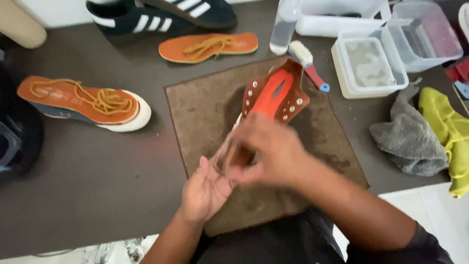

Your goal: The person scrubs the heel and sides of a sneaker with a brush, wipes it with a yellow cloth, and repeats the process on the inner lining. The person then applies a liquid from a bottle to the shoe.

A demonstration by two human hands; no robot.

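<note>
Here, both hands cupping the shoe.

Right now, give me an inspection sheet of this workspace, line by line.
Surface: dark brown tabletop with a brown towel mat spread on it.
Job's things: orange-tongued brown shoe with its laces out, held over the mat.
Clutter: white-soled shoe carrying an orange insole and laces; orange insole with laces; black striped shoes; white brush with a red handle; clear bottle; clear plastic tubs; grey cloth; yellow cloth.
Grips: left hand cups the shoe's heel; right hand, blurred, grips its side.
Cables: nothing seen.
Surroundings: pale floor.
</note>
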